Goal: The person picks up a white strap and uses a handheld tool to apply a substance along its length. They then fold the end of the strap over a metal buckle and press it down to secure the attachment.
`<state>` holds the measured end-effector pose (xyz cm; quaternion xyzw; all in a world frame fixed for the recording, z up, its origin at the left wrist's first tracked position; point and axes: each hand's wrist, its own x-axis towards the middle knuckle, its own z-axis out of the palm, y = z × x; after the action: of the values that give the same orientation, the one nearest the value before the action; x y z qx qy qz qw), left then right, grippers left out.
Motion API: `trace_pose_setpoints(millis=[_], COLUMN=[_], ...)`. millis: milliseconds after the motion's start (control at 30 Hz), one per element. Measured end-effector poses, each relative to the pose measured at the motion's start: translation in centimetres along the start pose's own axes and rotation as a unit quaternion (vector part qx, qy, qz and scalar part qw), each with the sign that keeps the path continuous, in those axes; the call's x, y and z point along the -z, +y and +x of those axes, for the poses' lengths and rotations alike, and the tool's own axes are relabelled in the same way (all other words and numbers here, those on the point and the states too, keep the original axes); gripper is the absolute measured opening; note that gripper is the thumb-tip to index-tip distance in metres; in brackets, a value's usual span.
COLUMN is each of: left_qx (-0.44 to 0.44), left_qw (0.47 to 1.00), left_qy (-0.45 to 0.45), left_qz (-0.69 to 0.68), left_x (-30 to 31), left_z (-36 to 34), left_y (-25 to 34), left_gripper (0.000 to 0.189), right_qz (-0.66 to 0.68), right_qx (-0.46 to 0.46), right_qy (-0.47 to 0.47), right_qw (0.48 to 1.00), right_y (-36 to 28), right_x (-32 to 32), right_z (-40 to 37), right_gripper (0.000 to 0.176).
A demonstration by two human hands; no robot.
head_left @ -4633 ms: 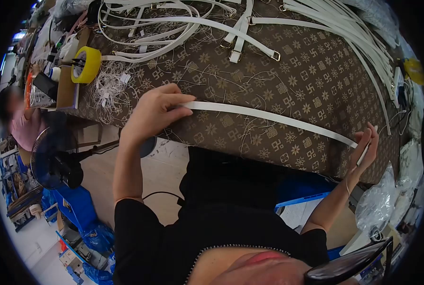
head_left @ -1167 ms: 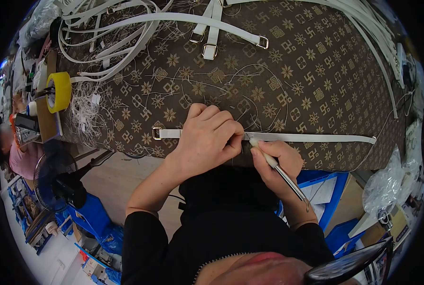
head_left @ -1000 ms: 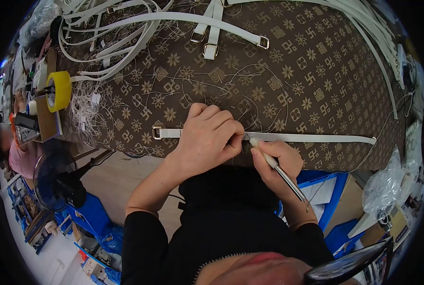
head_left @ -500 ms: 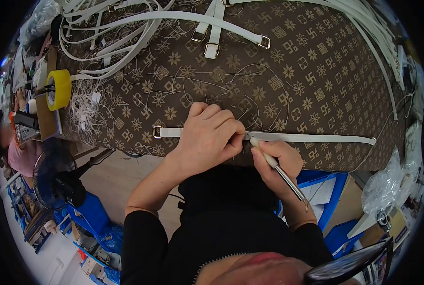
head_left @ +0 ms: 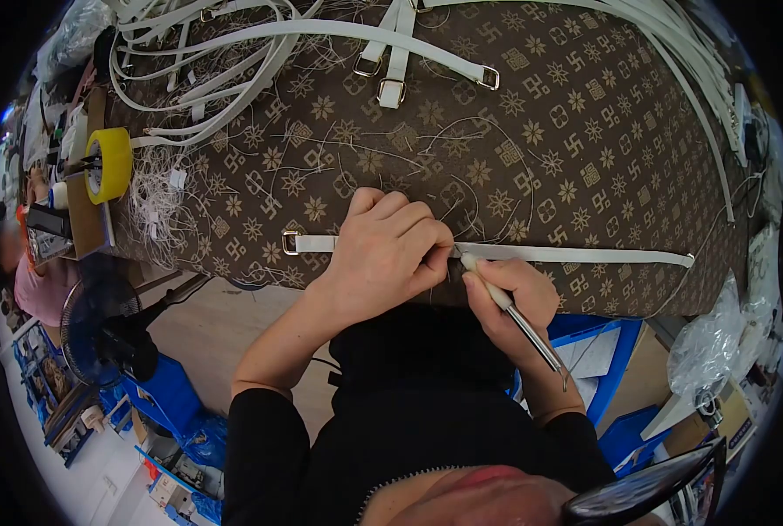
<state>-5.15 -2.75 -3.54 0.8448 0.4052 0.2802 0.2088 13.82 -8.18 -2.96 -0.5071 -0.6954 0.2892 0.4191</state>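
Note:
A white strap (head_left: pixel 584 255) with a metal buckle at its left end lies along the near edge of the patterned brown cloth. My left hand (head_left: pixel 389 250) rests over the strap with curled fingers, pinching it near the middle. In my right hand (head_left: pixel 514 302) is a pen-like tool (head_left: pixel 531 333) with a white grip and metal shaft. Its working end meets the strap just beside my left fingertips, and the exact contact point is too small to make out. Loose pale threads (head_left: pixel 474 206) lie just beyond my fingers.
More white straps (head_left: pixel 260 79) are heaped at the back left, others at the back right. Yellow tape (head_left: pixel 109 167) stands at the left edge beside a thread pile (head_left: pixel 156 210). A black fan (head_left: pixel 102 333) and blue bins (head_left: pixel 163 394) are below left.
The tool's rear end has shifted very slightly in my right hand. My left hand and the strap look unmoved.

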Motion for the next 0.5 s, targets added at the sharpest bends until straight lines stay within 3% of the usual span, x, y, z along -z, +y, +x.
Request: trace_pose_setpoints(millis=[500], left_qx=[-0.001], left_qw=[1.000], left_qy=[-0.001], left_qz=[-0.002], left_x=[0.13], left_z=[0.08], left_y=[-0.02], left_gripper=[0.024], right_qz=[-0.002], right_qx=[0.004], right_qy=[-0.007], right_qw=[1.000], right_y=[-0.05], right_x=[0.05], right_z=[0.02], right_gripper=[0.024])
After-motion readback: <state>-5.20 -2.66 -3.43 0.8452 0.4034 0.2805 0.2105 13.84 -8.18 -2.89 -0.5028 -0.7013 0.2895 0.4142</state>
